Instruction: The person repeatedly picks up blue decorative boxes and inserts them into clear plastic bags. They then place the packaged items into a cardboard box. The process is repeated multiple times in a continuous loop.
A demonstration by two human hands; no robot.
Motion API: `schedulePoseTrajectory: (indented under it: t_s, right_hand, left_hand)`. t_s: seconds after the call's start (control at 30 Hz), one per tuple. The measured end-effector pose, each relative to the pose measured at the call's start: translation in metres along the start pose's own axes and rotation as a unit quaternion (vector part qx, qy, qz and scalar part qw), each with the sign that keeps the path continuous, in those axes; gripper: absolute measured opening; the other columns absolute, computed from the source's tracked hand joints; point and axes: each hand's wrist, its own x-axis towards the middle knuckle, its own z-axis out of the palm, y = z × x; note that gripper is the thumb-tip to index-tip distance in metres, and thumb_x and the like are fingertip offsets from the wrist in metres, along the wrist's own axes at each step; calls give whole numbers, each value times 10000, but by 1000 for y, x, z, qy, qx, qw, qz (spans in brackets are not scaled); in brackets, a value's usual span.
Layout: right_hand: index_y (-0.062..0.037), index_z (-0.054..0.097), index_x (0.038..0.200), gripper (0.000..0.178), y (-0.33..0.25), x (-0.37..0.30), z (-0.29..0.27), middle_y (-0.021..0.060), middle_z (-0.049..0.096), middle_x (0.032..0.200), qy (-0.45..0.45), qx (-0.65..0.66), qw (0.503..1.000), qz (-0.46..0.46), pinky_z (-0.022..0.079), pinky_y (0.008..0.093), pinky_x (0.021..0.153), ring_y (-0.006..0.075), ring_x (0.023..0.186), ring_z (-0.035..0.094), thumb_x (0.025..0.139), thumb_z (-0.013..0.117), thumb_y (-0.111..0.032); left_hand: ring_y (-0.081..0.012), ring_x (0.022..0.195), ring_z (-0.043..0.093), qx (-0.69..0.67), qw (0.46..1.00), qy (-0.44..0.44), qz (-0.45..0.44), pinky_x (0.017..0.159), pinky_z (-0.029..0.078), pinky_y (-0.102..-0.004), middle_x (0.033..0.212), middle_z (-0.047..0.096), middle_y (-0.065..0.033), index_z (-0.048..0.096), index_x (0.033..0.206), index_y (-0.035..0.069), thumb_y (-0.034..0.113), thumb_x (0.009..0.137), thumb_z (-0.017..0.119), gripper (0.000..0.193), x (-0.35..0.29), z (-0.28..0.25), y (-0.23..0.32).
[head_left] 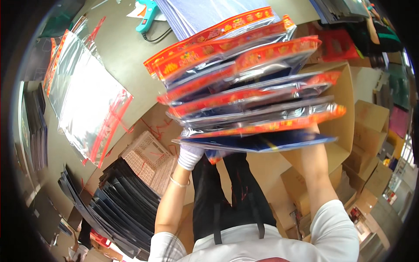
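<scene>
A thick fanned stack of clear plastic bags point(244, 105) spans the space between my two hands. Each bag has a red-and-gold patterned strip and something flat and dark blue inside. My left hand point(192, 153), in a white glove, grips the stack's near left corner, its fingers mostly hidden by the bags. At the right end, my right hand point(311, 136) supports the stack from beneath, largely covered by the lowest bags. The bags are somewhat blurred. Right of and beneath the stack stands an open cardboard box point(345, 113), partly hidden by it.
On the grey table point(120, 52) lie clear bags with red edges point(83, 96), a teal glue gun point(149, 17) and a pile of blue sheets point(179, 19). A pale plastic crate point(146, 155) and stacked dark folders point(124, 205) stand at lower left. More cardboard boxes point(371, 120) are at right.
</scene>
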Motion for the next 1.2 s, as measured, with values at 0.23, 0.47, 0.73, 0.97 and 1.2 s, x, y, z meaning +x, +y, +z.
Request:
schedulePoseTrajectory:
  t_s: [0.23,0.47,0.73,0.97,1.2]
  right_hand:
    - [4,527,1082,327,23,-61,-44,169,588,1037,89,-132,986,52,454,327,833,232,967,569,905,431,-253]
    - [5,552,1048,316,115,-114,52,165,606,1002,25,-142,966,215,460,321,811,232,935,585,902,431,-248]
    - [25,592,995,298,145,-87,139,164,617,894,151,-25,988,0,430,293,817,234,868,584,906,412,-195]
    - [32,541,1091,299,154,-63,96,126,619,980,124,372,919,52,480,263,792,176,853,612,915,452,-193]
    - [2,558,1091,302,75,16,71,81,636,788,-16,60,996,69,483,243,595,119,673,602,839,586,-162]
  left_hand:
    - [-88,648,483,-223,935,-31,-272,609,428,-255,730,558,-28,524,809,29,202,763,697,249,-41,-19,81]
    - [-135,833,515,-195,919,-61,-338,773,419,-264,913,580,-61,527,1015,-26,355,792,659,461,-55,29,-39]
    - [-149,795,542,-144,934,-103,-310,737,440,-284,913,613,-65,568,1011,-18,466,736,681,568,-47,25,-194]
    - [-138,868,478,31,919,-172,-353,784,389,-261,1033,563,-31,515,1141,-27,436,769,661,611,-47,8,-219]
    - [-121,871,454,-71,913,-128,-382,793,381,-251,1018,533,-9,506,1155,-14,458,746,683,649,-42,14,-206]
